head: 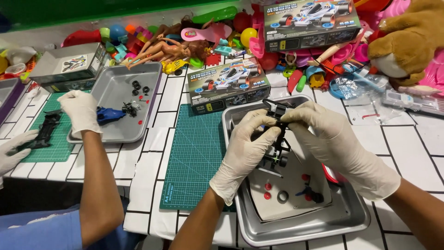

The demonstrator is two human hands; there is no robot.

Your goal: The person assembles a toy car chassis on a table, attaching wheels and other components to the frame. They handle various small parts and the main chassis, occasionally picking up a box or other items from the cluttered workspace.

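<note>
While both gloved hands meet over the steel tray [356, 217], the left hand [247, 139] is curled around the black toy car frame [276, 134] from the near-left side, fingers closed on it, and the right hand [323, 134] pinches the frame's upper end from the right, thumb and fingertips tight against it. The frame hangs upright between them, just above the tray's middle. Below it, on the white sheet [289, 194] lining the tray, lie small red caps [267, 186], a grey ring [282, 196] and a small black part [314, 195]. Left of the tray lies a green cutting mat [194, 157]; just behind the tray stands a boxed car kit [228, 85], with heaped toys [194, 41] beyond. Well to the left of the tray, a co-worker's gloved hand [81, 111] rests on the rim of a second tray [120, 99] holding a blue car shell [108, 115] and loose black pieces.
</note>
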